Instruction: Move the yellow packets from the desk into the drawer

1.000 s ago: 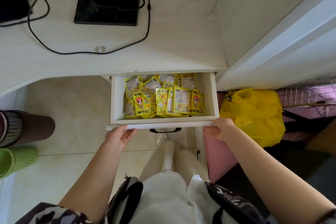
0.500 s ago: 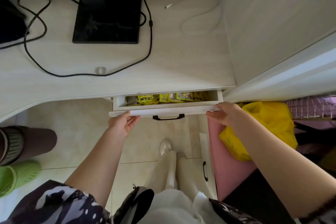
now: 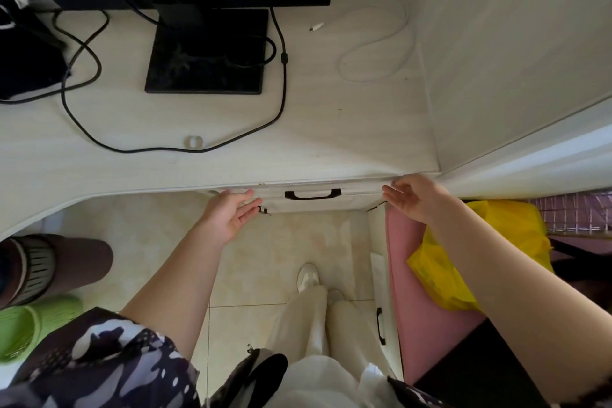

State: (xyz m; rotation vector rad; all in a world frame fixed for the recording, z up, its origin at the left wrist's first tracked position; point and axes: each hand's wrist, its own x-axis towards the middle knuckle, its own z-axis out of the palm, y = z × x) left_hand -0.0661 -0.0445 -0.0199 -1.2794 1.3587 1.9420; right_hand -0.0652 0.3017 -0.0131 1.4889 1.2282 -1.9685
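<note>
pale wood drawer (image 3: 311, 200) looks closed, no packets on the desk (image 3: 331, 129); left hand (image 3: 228, 214) and right hand (image 3: 412, 197) flat-fingered, empty, at its front; likely only letting go remains.

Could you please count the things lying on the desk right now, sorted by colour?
Black: 2, the monitor stand and the black cable.
White: 1, the white cable.
Clear: 1, a small ring.
Yellow packets: 0 on the desk.
Total: 4.
</note>
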